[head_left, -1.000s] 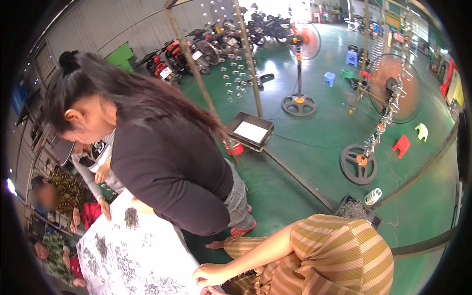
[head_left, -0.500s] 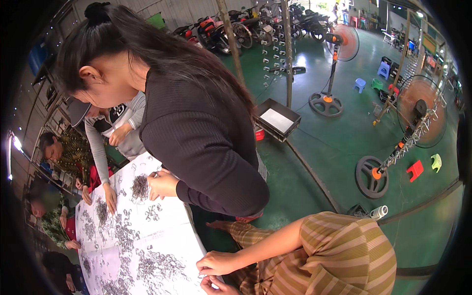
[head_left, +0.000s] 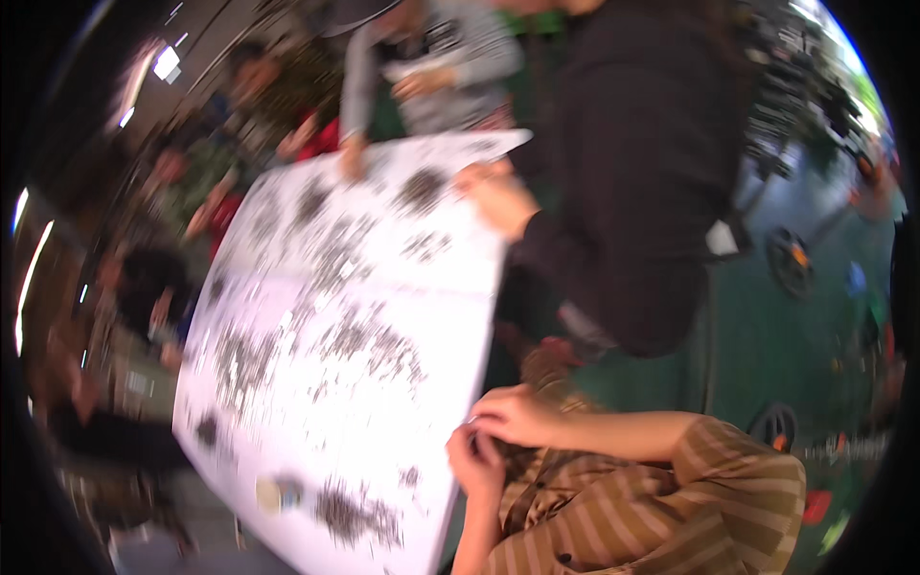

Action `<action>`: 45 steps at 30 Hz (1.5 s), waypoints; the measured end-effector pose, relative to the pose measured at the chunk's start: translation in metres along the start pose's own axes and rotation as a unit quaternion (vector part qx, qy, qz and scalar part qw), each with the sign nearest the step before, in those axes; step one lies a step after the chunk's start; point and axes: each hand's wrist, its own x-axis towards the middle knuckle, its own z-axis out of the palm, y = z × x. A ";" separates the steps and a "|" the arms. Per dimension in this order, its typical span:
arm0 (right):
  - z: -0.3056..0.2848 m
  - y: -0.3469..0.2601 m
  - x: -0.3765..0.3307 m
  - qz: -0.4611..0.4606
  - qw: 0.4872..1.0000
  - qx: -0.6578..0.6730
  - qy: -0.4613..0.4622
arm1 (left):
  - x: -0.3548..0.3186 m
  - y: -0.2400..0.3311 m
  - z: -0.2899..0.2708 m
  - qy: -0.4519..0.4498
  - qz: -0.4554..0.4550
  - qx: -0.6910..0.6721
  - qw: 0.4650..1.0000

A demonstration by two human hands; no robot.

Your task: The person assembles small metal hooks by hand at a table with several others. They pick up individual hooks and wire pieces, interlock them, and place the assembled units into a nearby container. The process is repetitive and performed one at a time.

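Note:
A large white sheet (head_left: 383, 316) covers a table and carries several dark heaps of small pieces, such as one heap (head_left: 355, 513) near me. My right hand (head_left: 522, 417), on a brown striped sleeve, and my left hand (head_left: 474, 462) meet at the sheet's near right edge with fingers curled against each other. Motion blur hides whether anything small lies between them. A person in a black top (head_left: 632, 182) leans over the far right side, one hand (head_left: 494, 196) resting on the sheet.
A person in a grey top (head_left: 422, 57) stands at the far end, hand on the sheet. More people (head_left: 144, 278) sit along the left side. A small round object (head_left: 273, 494) lies on the sheet. Green floor with round fan bases (head_left: 791, 259) lies to the right.
The view has swung down and left from the floor onto the sheet. My left hand has come up to join my right at the sheet's edge.

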 end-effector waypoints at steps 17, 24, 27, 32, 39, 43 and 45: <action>-0.003 0.005 0.002 -0.030 0.990 -0.125 -0.050 | 0.017 -0.035 -0.057 0.056 0.037 0.127 0.990; -0.002 0.009 0.006 -0.016 0.996 -0.074 -0.047 | 0.021 -0.106 -0.159 0.063 -0.033 0.383 0.921; 0.000 0.006 0.008 -0.014 0.996 -0.074 -0.049 | 0.016 -0.118 -0.174 -0.011 -0.025 0.431 0.902; 0.001 0.006 0.004 -0.011 0.997 -0.052 -0.052 | 0.017 -0.128 -0.180 -0.075 0.005 0.463 0.883; -0.001 0.004 0.002 0.012 0.996 -0.046 -0.071 | 0.029 -0.114 -0.172 0.063 -0.036 0.357 0.931; 0.001 0.004 0.000 0.017 0.996 -0.038 -0.076 | 0.025 -0.093 -0.151 0.106 -0.108 0.283 0.947; 0.002 0.004 0.000 0.020 0.996 -0.043 -0.081 | 0.028 -0.074 -0.138 0.112 -0.087 0.177 0.974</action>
